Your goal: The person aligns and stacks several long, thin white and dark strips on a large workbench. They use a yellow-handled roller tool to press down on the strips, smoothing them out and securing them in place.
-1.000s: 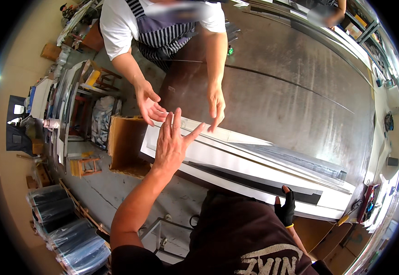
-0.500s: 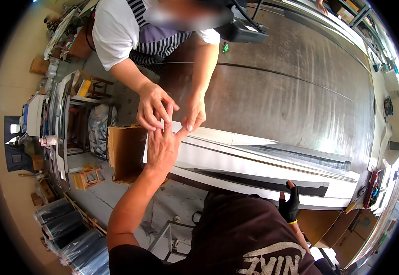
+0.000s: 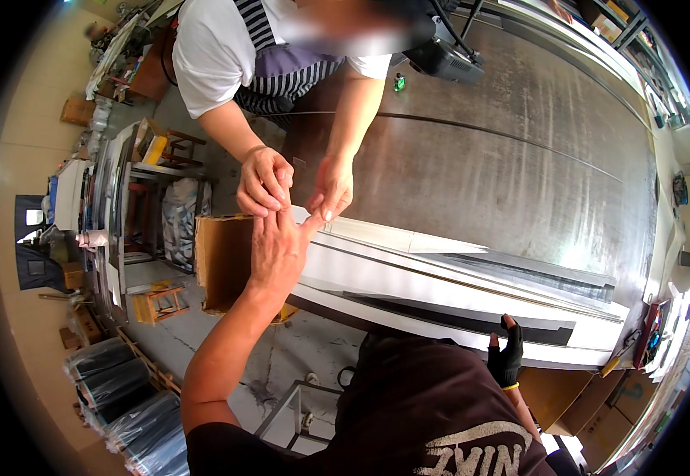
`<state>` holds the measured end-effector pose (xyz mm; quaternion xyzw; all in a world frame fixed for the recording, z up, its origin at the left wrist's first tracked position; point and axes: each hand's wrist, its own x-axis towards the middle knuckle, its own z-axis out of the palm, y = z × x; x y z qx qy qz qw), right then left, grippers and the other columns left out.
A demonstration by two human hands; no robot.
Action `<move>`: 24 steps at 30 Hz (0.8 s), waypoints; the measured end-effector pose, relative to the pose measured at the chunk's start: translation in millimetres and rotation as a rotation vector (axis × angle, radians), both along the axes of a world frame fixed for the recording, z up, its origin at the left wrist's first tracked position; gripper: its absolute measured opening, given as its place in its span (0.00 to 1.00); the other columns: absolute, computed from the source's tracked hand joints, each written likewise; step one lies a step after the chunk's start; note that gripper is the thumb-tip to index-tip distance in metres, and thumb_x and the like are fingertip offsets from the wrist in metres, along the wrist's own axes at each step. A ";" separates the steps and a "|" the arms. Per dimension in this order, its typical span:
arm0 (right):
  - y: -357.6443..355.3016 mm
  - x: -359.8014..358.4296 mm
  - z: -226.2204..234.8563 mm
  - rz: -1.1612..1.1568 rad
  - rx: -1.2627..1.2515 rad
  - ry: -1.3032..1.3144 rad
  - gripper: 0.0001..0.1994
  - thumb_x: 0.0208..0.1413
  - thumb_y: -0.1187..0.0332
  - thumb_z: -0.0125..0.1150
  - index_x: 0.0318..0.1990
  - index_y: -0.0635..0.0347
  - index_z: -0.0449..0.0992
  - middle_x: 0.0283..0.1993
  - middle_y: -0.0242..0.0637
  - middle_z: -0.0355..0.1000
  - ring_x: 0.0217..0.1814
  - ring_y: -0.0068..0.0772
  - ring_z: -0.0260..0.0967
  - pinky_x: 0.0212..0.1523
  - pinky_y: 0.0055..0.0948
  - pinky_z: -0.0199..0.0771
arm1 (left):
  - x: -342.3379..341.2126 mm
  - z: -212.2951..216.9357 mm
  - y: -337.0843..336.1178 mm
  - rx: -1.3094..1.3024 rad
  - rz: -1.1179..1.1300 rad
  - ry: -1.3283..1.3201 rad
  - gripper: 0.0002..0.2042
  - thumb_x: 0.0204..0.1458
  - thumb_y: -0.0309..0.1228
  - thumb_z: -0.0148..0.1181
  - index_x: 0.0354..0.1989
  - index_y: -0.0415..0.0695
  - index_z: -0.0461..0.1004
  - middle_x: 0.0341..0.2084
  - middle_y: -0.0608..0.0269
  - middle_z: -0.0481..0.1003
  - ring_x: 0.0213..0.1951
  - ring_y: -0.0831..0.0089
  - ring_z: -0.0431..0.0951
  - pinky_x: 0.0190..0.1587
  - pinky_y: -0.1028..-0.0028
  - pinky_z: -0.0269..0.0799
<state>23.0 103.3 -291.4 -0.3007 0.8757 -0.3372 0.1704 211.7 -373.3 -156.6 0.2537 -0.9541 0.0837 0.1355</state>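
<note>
My bare left hand (image 3: 280,255) reaches out over the left end of a long white board (image 3: 337,270), fingers stretched and thumb apart. Its fingertips meet a co-worker's hand (image 3: 263,182), whose fingers are pinched together there. The co-worker's other hand (image 3: 332,189) is at my thumb tip; whether a small thing passes between the fingers I cannot make out. At the board's near edge, my right hand (image 3: 507,358) wears a black fingerless glove, thumb and finger apart. Beside it lies a dark tapered strip (image 3: 472,319) on the white surface.
Behind the board stretches a large brown-grey tabletop (image 3: 503,166). A grey strip (image 3: 535,276) lies along the far side of the white board. An open cardboard box (image 3: 226,262) stands at the table's left end. A small green bottle (image 3: 399,82) stands far back, near a black device (image 3: 444,57).
The view has shifted slightly. The co-worker's left-side hand has drawn up a little from the back of my fingers to their tips. My right hand stays at the board's edge.
</note>
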 end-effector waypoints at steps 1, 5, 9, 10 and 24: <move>0.0 -0.1 -0.7 -0.003 -0.005 0.002 0.27 0.58 0.75 0.63 0.66 0.63 0.70 0.59 0.51 0.75 0.61 0.53 0.74 0.63 0.44 0.73 | -0.9 -0.1 0.4 0.033 0.011 0.029 0.39 0.64 0.37 0.64 0.71 0.19 0.53 0.71 0.30 0.60 0.74 0.40 0.59 0.74 0.54 0.57; 1.5 -0.8 -4.9 0.003 -0.006 0.021 0.28 0.57 0.78 0.64 0.67 0.63 0.70 0.59 0.49 0.76 0.61 0.48 0.75 0.63 0.40 0.74 | 2.5 0.5 -1.2 -0.049 0.007 -0.054 0.39 0.64 0.37 0.64 0.72 0.20 0.53 0.71 0.30 0.60 0.74 0.40 0.58 0.75 0.54 0.56; -0.5 -2.0 -2.2 0.010 -0.001 0.040 0.28 0.57 0.80 0.64 0.67 0.64 0.70 0.59 0.48 0.76 0.61 0.46 0.75 0.62 0.39 0.74 | 4.3 -1.2 -1.1 0.018 0.061 -0.015 0.36 0.63 0.37 0.65 0.70 0.21 0.59 0.70 0.35 0.63 0.73 0.45 0.62 0.73 0.57 0.60; -0.2 -2.3 -2.2 0.010 -0.001 0.040 0.28 0.57 0.80 0.64 0.67 0.64 0.70 0.59 0.48 0.76 0.61 0.46 0.75 0.62 0.39 0.74 | 3.6 -1.6 -0.7 0.051 0.074 0.023 0.37 0.63 0.37 0.65 0.71 0.21 0.57 0.70 0.35 0.63 0.73 0.45 0.62 0.73 0.57 0.60; 3.4 1.2 -2.6 -0.014 -0.018 0.030 0.25 0.58 0.75 0.62 0.65 0.64 0.71 0.58 0.52 0.75 0.61 0.54 0.74 0.62 0.44 0.74 | 19.5 -14.1 -7.6 -0.047 0.084 -0.132 0.40 0.65 0.41 0.62 0.74 0.23 0.52 0.73 0.32 0.57 0.75 0.44 0.58 0.74 0.56 0.57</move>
